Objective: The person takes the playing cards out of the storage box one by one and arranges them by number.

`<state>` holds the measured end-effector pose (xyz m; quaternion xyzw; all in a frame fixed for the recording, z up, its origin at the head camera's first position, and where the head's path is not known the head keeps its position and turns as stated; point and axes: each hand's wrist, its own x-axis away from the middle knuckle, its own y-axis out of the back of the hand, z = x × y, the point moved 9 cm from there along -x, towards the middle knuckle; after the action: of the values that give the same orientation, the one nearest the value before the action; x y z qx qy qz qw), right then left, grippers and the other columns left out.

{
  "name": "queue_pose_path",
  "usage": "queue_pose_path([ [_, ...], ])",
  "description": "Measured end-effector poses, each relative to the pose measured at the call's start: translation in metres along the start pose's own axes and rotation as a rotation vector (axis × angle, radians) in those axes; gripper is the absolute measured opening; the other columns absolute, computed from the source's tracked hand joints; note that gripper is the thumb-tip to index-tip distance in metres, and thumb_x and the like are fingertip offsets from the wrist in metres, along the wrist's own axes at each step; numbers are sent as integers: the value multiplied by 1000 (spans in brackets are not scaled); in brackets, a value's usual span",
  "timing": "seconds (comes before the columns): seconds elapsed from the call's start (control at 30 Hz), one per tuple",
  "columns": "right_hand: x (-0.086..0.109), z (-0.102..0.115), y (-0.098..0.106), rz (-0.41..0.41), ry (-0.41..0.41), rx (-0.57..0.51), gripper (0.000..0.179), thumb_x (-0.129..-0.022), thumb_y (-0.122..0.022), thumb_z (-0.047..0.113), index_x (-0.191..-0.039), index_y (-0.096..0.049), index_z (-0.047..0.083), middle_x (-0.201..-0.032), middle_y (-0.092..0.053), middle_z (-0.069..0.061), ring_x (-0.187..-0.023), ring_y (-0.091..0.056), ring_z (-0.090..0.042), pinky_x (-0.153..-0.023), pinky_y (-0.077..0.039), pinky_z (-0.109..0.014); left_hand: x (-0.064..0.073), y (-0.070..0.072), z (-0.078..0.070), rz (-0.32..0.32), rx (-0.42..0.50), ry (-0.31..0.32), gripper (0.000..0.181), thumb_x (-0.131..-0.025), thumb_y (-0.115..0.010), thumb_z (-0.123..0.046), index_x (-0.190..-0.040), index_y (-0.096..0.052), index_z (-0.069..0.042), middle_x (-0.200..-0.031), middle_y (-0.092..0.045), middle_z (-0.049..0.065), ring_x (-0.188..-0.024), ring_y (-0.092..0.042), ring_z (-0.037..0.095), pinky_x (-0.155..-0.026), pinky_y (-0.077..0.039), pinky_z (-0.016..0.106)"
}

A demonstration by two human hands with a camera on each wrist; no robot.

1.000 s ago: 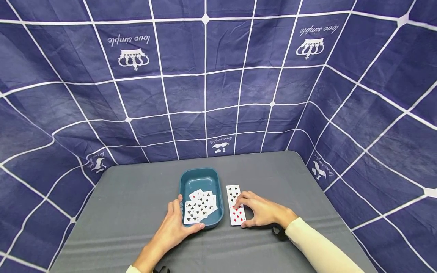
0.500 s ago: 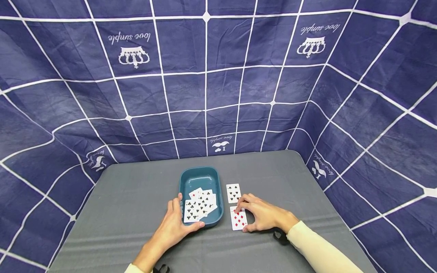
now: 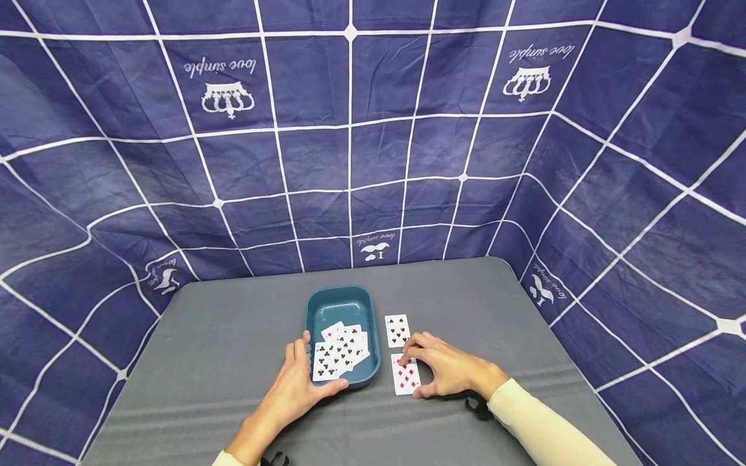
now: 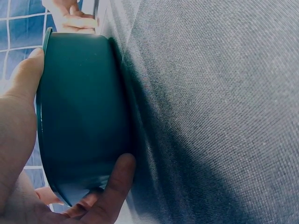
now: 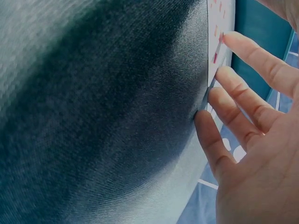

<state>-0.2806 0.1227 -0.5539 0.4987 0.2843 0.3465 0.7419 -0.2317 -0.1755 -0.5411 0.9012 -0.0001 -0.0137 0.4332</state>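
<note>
My left hand [image 3: 291, 387] grips the near left part of a teal tray [image 3: 371, 323], thumb at the near rim and fingers along the left side. In the left wrist view, its thumb and fingers sit around the tray's wall [image 4: 84, 102]. Inside the tray lies a loose pile of face-up playing cards [image 3: 340, 353]. My right hand [image 3: 451, 367] touches a red diamond playing card [image 3: 406, 378] on the table, fingertips on its upper part, thumb at its lower right corner. The right wrist view shows its fingers spread and fairly straight. A black spade playing card [image 3: 397, 329] lies just beyond.
A grey cloth covers the table [image 3: 245, 336]. Blue fabric with white grid lines [image 3: 315, 155] hangs behind it and at both sides. The two loose cards lie close to the tray's right side.
The diamond card has slid toward me under my right fingers, off the spade card it overlapped, leaving a small gap. Over the last half second little moves. The left hand stays on the tray.
</note>
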Motion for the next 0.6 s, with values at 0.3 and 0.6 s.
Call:
queue_pose_path([
  [0.3,-11,6,17,-74,47,6,55,-88,-102,43,-133,-79,21,-142,-65,6,-135,-64,-16,-118,-57,-42,-2,1,0,-10,4,-5,147,-76,-105,-69,-177,-28,7,-157,-53,32,-129,-71,44,-111,-60,60],
  [0.6,-40,18,41,-116,44,-8,44,-97,-96,36,-133,-80,18,-134,-67,6,-127,-70,-18,-111,-59,-39,0,1,2,-12,8,1,148,-76,-105,-69,-177,-28,8,-157,-53,31,-128,-71,44,-110,-60,60],
])
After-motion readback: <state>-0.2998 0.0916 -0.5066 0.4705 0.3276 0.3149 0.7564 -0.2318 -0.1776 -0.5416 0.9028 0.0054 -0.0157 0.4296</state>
